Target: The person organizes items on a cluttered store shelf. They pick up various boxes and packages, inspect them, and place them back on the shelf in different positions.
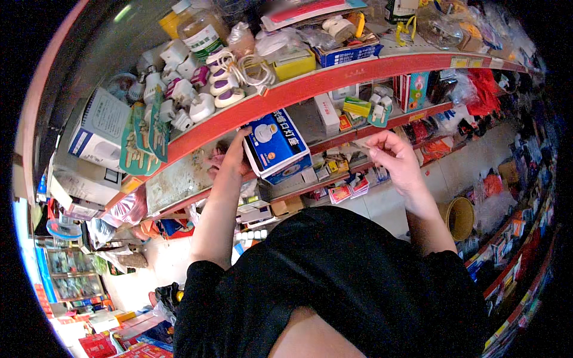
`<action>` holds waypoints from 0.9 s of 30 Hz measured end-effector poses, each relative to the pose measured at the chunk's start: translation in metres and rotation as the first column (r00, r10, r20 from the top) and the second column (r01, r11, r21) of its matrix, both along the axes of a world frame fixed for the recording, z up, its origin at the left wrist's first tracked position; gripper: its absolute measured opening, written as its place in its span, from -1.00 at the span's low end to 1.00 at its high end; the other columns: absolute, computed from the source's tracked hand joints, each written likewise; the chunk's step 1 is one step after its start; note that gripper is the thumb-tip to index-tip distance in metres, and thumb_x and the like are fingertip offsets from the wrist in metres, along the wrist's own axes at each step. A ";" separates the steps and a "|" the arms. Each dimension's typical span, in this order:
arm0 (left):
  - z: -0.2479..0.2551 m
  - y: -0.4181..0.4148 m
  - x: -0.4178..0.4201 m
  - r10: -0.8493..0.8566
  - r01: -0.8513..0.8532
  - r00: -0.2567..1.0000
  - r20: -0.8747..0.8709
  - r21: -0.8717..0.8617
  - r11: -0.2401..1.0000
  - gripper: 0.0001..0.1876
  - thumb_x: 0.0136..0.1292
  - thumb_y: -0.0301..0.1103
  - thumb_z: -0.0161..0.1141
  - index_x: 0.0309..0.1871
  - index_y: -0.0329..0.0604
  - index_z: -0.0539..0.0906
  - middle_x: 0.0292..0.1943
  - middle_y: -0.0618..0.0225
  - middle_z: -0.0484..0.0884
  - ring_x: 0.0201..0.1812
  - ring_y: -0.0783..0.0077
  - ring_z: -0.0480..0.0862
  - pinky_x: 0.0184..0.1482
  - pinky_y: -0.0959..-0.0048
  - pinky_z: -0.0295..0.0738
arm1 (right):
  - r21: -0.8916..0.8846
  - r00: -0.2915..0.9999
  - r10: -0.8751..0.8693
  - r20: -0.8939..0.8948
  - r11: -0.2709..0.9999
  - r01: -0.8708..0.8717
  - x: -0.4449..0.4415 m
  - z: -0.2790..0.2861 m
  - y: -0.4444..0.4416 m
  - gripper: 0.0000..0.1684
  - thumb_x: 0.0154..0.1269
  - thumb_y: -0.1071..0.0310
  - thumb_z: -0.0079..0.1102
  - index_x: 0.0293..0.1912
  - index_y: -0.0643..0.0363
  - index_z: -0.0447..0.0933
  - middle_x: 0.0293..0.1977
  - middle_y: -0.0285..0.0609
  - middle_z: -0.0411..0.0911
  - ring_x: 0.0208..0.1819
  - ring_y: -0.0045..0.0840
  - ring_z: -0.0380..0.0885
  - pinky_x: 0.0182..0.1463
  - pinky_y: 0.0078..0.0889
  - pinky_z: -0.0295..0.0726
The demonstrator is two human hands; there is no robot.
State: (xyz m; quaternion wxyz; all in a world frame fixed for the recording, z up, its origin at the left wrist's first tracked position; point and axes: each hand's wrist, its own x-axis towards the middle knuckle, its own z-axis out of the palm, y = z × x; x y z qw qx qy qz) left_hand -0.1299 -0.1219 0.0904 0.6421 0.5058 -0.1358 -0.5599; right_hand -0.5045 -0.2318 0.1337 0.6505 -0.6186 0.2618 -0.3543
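My left hand [241,142] is at the left side of a blue and white cardboard box [278,142] printed with a lamp holder and large writing. Its thumb lies on the box's edge, while the other fingers are mostly hidden. The box tilts out over the front of the middle shelf [174,181], below the red edge of the upper shelf [313,88]. To the right of the box, my right hand [396,159] is raised in the air with thumb and forefinger pinched together. A small pale sliver shows at its fingertips, too blurred to tell whether it is held.
Above, the upper shelf carries LED bulbs [154,85], white plugs [182,91], a coiled white cable [257,71] and a large bottle [201,36]. Carded goods [138,147] hang over its edge at left. Lower right stand a yellowish bin [460,218] and another stocked shelf [503,250].
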 end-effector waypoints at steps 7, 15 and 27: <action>-0.022 -0.011 0.022 0.044 -0.044 0.999 -0.007 0.039 0.998 -0.43 0.31 -0.01 0.22 0.25 -0.22 0.52 0.14 0.08 0.64 0.10 0.09 0.65 0.22 0.08 0.55 | 0.136 0.997 0.033 0.069 0.990 -0.042 -0.002 0.016 0.008 -0.79 0.37 0.44 0.14 -0.01 0.20 0.53 -0.30 -0.37 0.51 -0.29 -0.72 0.45 -0.20 -0.61 0.42; -0.017 -0.017 0.030 -0.041 0.023 0.991 0.128 0.138 0.990 -0.28 0.31 0.26 0.12 0.31 -0.15 0.48 0.21 0.12 0.59 0.19 0.11 0.61 0.25 0.03 0.51 | 0.159 0.982 0.051 0.182 0.984 -0.080 0.004 0.022 0.001 -0.76 0.43 0.43 0.05 0.06 0.14 0.51 -0.35 -0.39 0.51 -0.32 -0.71 0.47 -0.17 -0.61 0.47; -0.016 -0.011 0.040 -0.037 0.017 0.985 0.171 0.113 0.993 -0.27 0.26 0.24 0.21 0.29 -0.14 0.49 0.20 0.15 0.60 0.16 0.14 0.63 0.21 0.03 0.54 | 0.186 0.984 0.024 0.175 0.981 -0.057 0.000 -0.005 -0.013 -0.86 0.43 0.39 0.03 -0.05 0.14 0.45 -0.41 -0.31 0.51 -0.37 -0.64 0.48 -0.27 -0.58 0.43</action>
